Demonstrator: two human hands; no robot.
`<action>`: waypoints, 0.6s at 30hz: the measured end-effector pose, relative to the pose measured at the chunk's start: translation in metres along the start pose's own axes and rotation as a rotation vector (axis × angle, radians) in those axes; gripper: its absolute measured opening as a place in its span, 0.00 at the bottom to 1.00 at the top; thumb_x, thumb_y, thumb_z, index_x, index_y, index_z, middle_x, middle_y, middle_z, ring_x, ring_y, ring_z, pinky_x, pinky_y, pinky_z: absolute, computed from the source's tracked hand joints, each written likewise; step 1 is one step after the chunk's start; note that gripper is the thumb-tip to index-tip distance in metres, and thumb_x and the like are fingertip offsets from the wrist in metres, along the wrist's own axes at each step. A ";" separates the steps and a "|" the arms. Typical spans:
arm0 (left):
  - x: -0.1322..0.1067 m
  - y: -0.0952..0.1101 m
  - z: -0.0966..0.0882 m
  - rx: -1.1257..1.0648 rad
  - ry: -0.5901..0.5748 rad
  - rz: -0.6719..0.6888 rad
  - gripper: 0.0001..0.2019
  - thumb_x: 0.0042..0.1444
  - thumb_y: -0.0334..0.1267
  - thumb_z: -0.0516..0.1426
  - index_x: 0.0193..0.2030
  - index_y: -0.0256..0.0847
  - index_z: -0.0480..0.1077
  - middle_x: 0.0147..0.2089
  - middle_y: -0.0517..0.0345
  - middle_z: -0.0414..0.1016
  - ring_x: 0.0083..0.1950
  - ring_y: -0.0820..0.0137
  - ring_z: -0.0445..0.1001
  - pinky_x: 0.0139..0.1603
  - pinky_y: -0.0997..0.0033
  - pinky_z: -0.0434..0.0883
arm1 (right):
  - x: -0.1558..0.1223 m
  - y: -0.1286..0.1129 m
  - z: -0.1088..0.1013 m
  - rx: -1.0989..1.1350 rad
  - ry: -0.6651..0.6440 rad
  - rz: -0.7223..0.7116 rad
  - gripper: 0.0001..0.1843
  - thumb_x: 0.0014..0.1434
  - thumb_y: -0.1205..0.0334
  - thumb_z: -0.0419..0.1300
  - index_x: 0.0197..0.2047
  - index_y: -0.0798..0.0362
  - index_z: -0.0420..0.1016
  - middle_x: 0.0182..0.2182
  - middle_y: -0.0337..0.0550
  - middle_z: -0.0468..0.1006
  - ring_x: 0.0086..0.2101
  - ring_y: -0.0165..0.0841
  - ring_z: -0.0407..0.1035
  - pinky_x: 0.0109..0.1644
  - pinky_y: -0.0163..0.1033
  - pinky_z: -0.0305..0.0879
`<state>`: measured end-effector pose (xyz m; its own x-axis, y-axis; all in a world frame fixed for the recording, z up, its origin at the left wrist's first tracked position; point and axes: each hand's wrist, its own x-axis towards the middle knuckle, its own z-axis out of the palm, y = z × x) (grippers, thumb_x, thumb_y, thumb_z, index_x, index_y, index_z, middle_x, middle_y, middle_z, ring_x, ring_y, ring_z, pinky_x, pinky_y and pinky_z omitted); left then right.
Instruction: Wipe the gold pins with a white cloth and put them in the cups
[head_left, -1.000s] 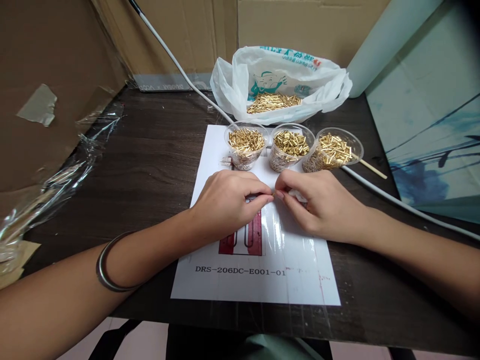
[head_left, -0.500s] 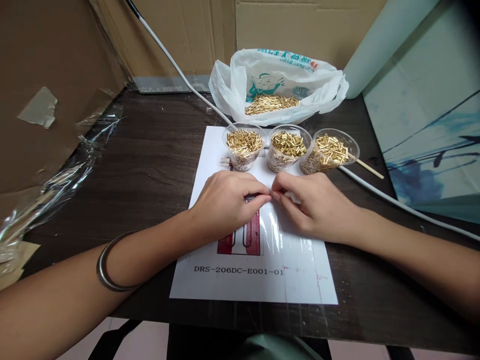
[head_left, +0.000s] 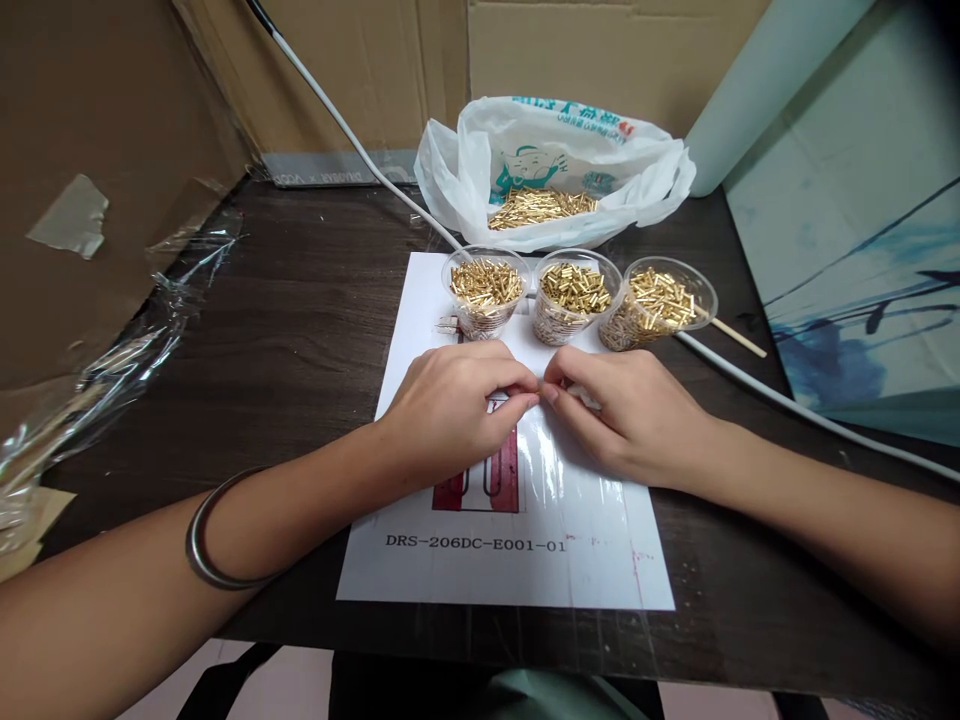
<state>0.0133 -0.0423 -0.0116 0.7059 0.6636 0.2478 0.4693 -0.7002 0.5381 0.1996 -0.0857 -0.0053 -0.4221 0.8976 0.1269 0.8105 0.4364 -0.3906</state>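
My left hand point(head_left: 469, 400) and my right hand point(head_left: 626, 415) meet fingertip to fingertip above a printed sheet point(head_left: 495, 575). Thumb and forefinger of each are pinched together; whatever lies between them is too small and hidden to make out. Just beyond the hands stand three clear plastic cups filled with small gold-coloured metal pins: the left cup point(head_left: 487, 290), the middle cup point(head_left: 576, 297) and the right cup point(head_left: 656, 303). The right cup is tilted. A red and white drawing point(head_left: 506, 480) on the sheet is partly covered by my left hand.
Behind the cups, a white plastic bag point(head_left: 450, 185) lies open with more gold pins point(head_left: 544, 208) inside. A grey cable point(head_left: 360, 145) runs behind the cups and off to the right. A thin wooden stick point(head_left: 739, 338) pokes out beside the right cup. Cardboard point(head_left: 360, 70) walls the dark table point(head_left: 300, 300).
Both hands hold nearly the same pinched pose, with only slight finger movement. The whole view has shifted very slightly.
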 end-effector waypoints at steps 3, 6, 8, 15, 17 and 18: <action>0.000 0.000 -0.001 -0.002 0.036 0.007 0.06 0.54 0.35 0.55 0.35 0.40 0.73 0.36 0.59 0.73 0.37 0.74 0.69 0.34 0.74 0.63 | -0.002 0.004 0.001 0.035 0.028 -0.036 0.07 0.58 0.61 0.50 0.33 0.55 0.66 0.21 0.35 0.66 0.22 0.23 0.57 0.28 0.32 0.49; 0.000 0.001 -0.003 -0.018 0.050 0.010 0.06 0.54 0.35 0.56 0.36 0.39 0.72 0.37 0.59 0.72 0.37 0.74 0.68 0.34 0.75 0.63 | -0.003 0.008 0.001 0.089 0.089 -0.068 0.07 0.57 0.62 0.52 0.33 0.56 0.67 0.22 0.35 0.67 0.22 0.23 0.58 0.28 0.32 0.51; 0.001 0.001 -0.003 -0.013 0.044 -0.005 0.06 0.54 0.35 0.56 0.38 0.39 0.72 0.36 0.60 0.72 0.37 0.74 0.68 0.35 0.75 0.63 | -0.004 0.009 0.001 0.120 0.136 -0.067 0.07 0.57 0.63 0.52 0.33 0.57 0.67 0.23 0.36 0.69 0.23 0.23 0.59 0.28 0.31 0.52; 0.000 0.003 -0.005 -0.047 0.015 -0.011 0.08 0.58 0.35 0.51 0.37 0.40 0.71 0.34 0.62 0.72 0.35 0.76 0.68 0.37 0.74 0.63 | -0.004 0.011 0.002 0.146 0.179 -0.068 0.06 0.57 0.63 0.53 0.36 0.57 0.68 0.24 0.36 0.70 0.24 0.23 0.61 0.29 0.31 0.54; -0.001 0.002 -0.005 -0.051 0.008 -0.005 0.08 0.59 0.35 0.51 0.37 0.39 0.71 0.34 0.62 0.72 0.35 0.76 0.67 0.38 0.74 0.63 | -0.003 0.012 0.002 0.146 0.181 -0.086 0.06 0.57 0.64 0.53 0.35 0.58 0.68 0.24 0.36 0.70 0.23 0.23 0.61 0.29 0.31 0.55; -0.001 0.002 -0.005 -0.054 0.003 -0.001 0.08 0.59 0.35 0.51 0.38 0.39 0.71 0.34 0.62 0.72 0.35 0.76 0.67 0.38 0.74 0.63 | -0.003 0.012 0.002 0.147 0.181 -0.094 0.06 0.57 0.65 0.53 0.35 0.58 0.68 0.23 0.36 0.70 0.23 0.23 0.61 0.29 0.31 0.55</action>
<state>0.0111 -0.0429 -0.0065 0.7035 0.6655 0.2494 0.4410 -0.6840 0.5811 0.2098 -0.0833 -0.0121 -0.4026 0.8558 0.3248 0.6980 0.5166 -0.4959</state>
